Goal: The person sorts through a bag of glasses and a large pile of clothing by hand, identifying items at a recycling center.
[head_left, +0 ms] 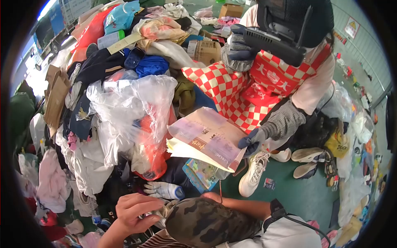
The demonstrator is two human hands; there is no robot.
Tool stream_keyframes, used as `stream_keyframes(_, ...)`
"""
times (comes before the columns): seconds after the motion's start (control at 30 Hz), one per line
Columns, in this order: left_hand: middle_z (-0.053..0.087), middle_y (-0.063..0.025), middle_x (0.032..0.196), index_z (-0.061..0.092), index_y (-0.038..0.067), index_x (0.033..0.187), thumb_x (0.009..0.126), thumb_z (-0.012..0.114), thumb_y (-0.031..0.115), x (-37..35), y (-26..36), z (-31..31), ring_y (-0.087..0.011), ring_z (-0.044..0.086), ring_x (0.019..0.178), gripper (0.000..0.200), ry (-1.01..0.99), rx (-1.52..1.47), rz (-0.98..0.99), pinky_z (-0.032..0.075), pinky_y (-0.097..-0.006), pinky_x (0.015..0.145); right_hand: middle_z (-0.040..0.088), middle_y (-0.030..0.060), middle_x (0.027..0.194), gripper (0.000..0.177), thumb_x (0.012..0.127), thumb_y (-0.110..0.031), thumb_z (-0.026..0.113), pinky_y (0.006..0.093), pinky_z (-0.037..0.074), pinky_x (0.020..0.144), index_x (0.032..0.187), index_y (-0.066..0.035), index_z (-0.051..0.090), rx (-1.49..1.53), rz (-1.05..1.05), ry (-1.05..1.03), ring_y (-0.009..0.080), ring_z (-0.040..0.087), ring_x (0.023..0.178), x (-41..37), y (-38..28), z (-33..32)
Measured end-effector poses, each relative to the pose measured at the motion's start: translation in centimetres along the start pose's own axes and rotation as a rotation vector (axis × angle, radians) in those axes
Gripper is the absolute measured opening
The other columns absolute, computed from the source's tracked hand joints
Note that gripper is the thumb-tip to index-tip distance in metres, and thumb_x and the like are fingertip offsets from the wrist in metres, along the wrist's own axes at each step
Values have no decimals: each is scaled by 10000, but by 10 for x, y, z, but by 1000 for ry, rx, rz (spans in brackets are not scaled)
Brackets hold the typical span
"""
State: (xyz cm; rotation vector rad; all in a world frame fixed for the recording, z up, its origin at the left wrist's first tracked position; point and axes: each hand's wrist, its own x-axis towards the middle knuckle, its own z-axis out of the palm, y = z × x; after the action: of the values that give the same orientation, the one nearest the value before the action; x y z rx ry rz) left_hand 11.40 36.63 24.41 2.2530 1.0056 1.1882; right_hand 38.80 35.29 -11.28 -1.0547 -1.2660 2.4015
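Observation:
My left hand (138, 210) is at the bottom, its fingers bent and the thumb apart from them. I see nothing clearly gripped in it. Just right of it is a rounded camouflage-patterned cloth shape (206, 221). My right hand (213, 197) shows only in part behind that cloth, its fingers hidden. Above my hands lie a white-and-blue work glove (163, 190) and a flat, colourful picture-covered item (198, 174). Across from me, a co-worker's gloved hand (255, 140) holds a thick paper booklet (211, 136) with a purple-and-beige cover.
Heaped clothes and bags fill the left, with a clear plastic bag (130, 107) on a red bag (155, 159). A cardboard box (206, 51) lies behind. The co-worker wears a checked apron (225, 91). A white sneaker (253, 173) and other shoes (308, 159) are at right.

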Motion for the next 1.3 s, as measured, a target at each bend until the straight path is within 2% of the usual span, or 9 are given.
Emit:
stream_keyframes(0.23,663,-94,855,664,35,922,784,667,252,19,-10,17,-199,634,645,257,-96,-63,-69,496,-263,550,625,12,830,249,846,-243,645,227,461,661,941,-15,609,42,116,103,71,563,734,-10,-28,10)
stream_keyframes(0.33,631,-171,1017,607,-14,1063,878,336,621,17,-16,21,-290,613,951,715,-27,-676,-597,472,-376,832,600,-7,787,273,842,-275,655,210,441,611,951,-31,600,76,148,98,61,539,685,-7,-19,3)
stream_keyframes(0.37,547,-210,1185,458,7,1269,865,227,677,16,-30,27,-343,537,1092,816,130,-1223,-711,409,-423,934,586,-18,765,292,841,-300,658,203,428,588,956,-39,594,151,170,93,56,525,662,-8,-23,3)
stream_keyframes(0.43,369,-207,1373,200,74,1423,862,190,682,31,-46,23,-357,372,1258,827,287,-1583,-761,279,-462,1041,577,-25,753,332,838,-343,657,199,421,581,955,-40,585,203,167,69,57,518,652,-6,-13,2)
stream_keyframes(0.73,412,-178,1340,226,69,1414,898,306,580,14,-38,10,-332,419,1221,730,237,-1260,-672,320,-428,1008,597,-3,828,286,867,-296,617,217,445,691,959,-27,589,156,169,107,67,539,757,-26,-50,13)
stream_keyframes(0.9,575,-252,1015,425,-31,1232,804,619,460,10,15,-25,-309,628,838,680,349,-811,-226,511,-402,692,614,8,873,248,887,-242,588,214,450,732,987,-14,593,-3,132,76,67,551,806,-60,-70,5)
stream_keyframes(1.0,553,-196,1012,435,78,1268,818,643,377,18,41,-37,-307,607,731,579,349,-735,75,524,-393,589,618,16,930,178,889,-140,559,224,448,767,988,2,601,4,8,40,72,555,850,-86,-99,12)
stream_keyframes(1.17,578,-85,1009,429,165,1286,924,457,301,6,82,-58,-232,589,648,387,263,-360,82,474,-305,494,614,54,895,167,893,-125,530,246,450,758,931,12,617,-16,78,262,101,557,824,-103,-168,34)
stream_keyframes(1.3,592,-65,986,440,169,1239,943,420,281,2,85,-68,-212,590,636,317,228,-228,64,462,-278,487,606,99,850,191,870,-139,515,325,459,697,805,9,616,-336,-797,91,216,555,747,-102,-246,62)
